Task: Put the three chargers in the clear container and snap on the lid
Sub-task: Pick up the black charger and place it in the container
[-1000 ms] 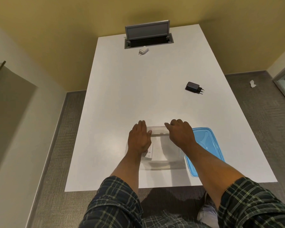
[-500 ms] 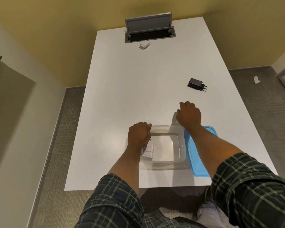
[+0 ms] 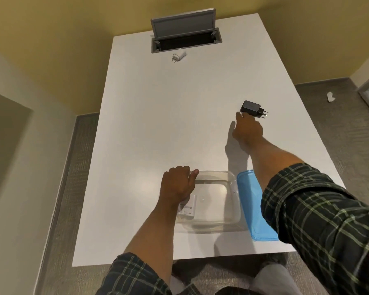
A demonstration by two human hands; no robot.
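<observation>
While the left hand [image 3: 177,183] curls closed over the clear container's [image 3: 232,209] left rim at 6 o'clock, the right hand [image 3: 248,129] stretches toward 2 o'clock, fingers spread open, fingertips at the black charger [image 3: 250,106] (contact unclear). One white charger [image 3: 189,207] lies inside the container; another white charger [image 3: 179,56] sits at 12 o'clock beside the open cable hatch [image 3: 185,41]. Just right of the container lies the blue lid [image 3: 254,205] on the white table [image 3: 158,124].
</observation>
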